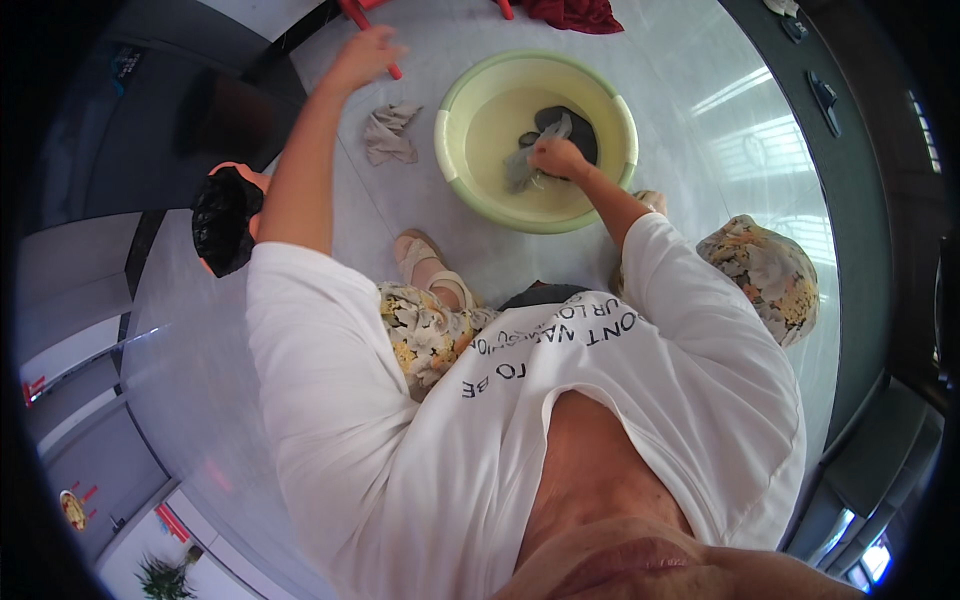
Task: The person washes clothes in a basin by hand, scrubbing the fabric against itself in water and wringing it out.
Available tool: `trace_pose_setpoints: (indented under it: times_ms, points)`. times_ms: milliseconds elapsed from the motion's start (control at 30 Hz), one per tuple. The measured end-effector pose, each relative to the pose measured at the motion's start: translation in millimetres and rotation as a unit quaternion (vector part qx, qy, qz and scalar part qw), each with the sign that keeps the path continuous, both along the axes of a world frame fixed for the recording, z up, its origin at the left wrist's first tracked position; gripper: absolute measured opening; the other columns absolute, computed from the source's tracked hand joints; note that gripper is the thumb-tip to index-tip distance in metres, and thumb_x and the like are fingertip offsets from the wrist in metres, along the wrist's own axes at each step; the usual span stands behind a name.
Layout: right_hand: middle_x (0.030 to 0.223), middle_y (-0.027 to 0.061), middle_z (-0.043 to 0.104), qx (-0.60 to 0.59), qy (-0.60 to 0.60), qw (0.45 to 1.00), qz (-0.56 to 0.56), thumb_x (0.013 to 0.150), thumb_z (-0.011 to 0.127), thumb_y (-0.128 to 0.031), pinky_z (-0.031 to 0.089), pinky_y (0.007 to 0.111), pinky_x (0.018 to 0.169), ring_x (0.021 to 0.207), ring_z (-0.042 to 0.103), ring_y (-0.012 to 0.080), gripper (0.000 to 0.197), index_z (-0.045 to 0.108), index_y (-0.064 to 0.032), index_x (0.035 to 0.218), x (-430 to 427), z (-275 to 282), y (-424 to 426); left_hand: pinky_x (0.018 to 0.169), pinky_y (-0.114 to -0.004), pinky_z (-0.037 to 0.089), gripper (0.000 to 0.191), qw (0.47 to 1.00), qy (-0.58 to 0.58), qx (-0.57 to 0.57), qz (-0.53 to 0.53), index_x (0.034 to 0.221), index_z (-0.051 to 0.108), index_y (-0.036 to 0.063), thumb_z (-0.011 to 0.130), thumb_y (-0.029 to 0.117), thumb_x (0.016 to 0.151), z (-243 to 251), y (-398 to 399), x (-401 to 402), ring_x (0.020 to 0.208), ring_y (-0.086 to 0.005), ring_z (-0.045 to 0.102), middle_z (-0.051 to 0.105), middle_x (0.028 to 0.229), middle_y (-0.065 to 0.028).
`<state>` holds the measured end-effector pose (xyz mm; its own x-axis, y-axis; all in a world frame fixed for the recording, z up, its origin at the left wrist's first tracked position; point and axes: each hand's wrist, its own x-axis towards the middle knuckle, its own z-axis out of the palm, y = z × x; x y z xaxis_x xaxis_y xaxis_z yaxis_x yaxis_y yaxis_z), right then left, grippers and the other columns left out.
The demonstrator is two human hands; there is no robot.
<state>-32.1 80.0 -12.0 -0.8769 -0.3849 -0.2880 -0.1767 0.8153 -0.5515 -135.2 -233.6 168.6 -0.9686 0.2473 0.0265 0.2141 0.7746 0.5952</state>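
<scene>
A pale green plastic basin (457, 180) of cloudy water stands on the floor before me. My right hand (559, 157) is down inside it, its fingers closed on a thin wet light-grey cloth (519, 169). Dark grey fabric (576, 135) lies in the water just beyond that hand. My left hand (367, 58), blurred, is raised outside the basin at the upper left, fingers apart and nothing seen in them. It appears close to a red stool leg (394, 70); whether they touch I cannot tell. Below it, a crumpled beige-grey cloth (390, 133) rests on the tiles.
A bin lined with a black bag (225, 221) stands by my left arm. Dark red fabric (574, 13) lies beyond the basin. My sandalled foot (431, 262) is near the basin's front. A slipper (825, 101) lies at the right on a dark floor strip (855, 225).
</scene>
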Motion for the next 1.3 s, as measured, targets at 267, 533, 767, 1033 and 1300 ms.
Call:
trace_pose_setpoints:
  times_ms: [267,533,767,1033,1300]
  points:
    - [0.063,-0.0010,0.052,-0.483,-0.159,0.813,-0.282,0.075,0.053,-0.031,0.042,0.025,0.053,0.056,0.050,0.0099,0.021,0.051,-0.0098,0.072,-19.5,144.4,-34.0,0.052,-0.030,0.044,0.046,0.939,-0.217,0.214,0.161,0.089,0.053,0.0007,0.053,0.043,0.071,-70.2,134.3,42.4,0.068,-0.0159,0.050,0.054,0.077,-0.0089]
    - [0.062,0.0101,0.053,-0.297,0.103,0.848,-0.428,0.069,0.055,-0.029,0.043,0.032,0.056,0.058,0.053,0.0189,0.029,0.050,-0.0002,0.069,5.3,60.9,-30.6,0.056,-0.029,0.045,0.016,0.603,-0.236,0.684,0.335,0.082,0.052,0.0047,0.056,0.016,0.072,-152.3,198.3,106.0,0.065,-0.0162,0.053,0.053,0.077,-0.0041]
    - [0.076,0.0089,0.056,-0.672,-0.355,0.411,-0.504,0.074,0.047,-0.030,0.043,0.038,0.065,0.073,0.054,0.0252,0.027,0.053,-0.0053,0.084,30.2,33.3,-17.3,0.059,-0.026,0.042,0.023,0.949,-0.002,0.254,0.186,0.079,0.052,0.0046,0.061,0.024,0.070,-121.4,256.1,141.9,0.062,-0.0152,0.052,0.054,0.068,-0.0044]
    - [0.082,0.0081,0.054,-0.796,-0.315,0.341,-0.388,0.079,0.042,-0.031,0.043,0.039,0.068,0.075,0.053,0.0251,0.028,0.051,-0.0071,0.090,17.3,21.4,-55.0,0.060,-0.030,0.042,0.021,0.969,0.048,0.174,0.166,0.082,0.051,0.0061,0.058,0.014,0.065,-94.1,236.8,131.3,0.062,-0.0188,0.051,0.052,0.068,-0.0051]
    - [0.099,0.0120,0.048,-0.793,-0.300,0.339,-0.408,0.084,0.030,-0.042,0.043,0.040,0.069,0.085,0.049,0.0264,0.040,0.042,-0.0085,0.102,21.2,57.1,-51.1,0.080,-0.029,0.037,0.032,0.974,-0.041,0.069,0.212,0.102,0.050,0.0059,0.045,0.011,0.070,-126.6,207.0,104.5,0.095,-0.0208,0.048,0.050,0.105,-0.0133]
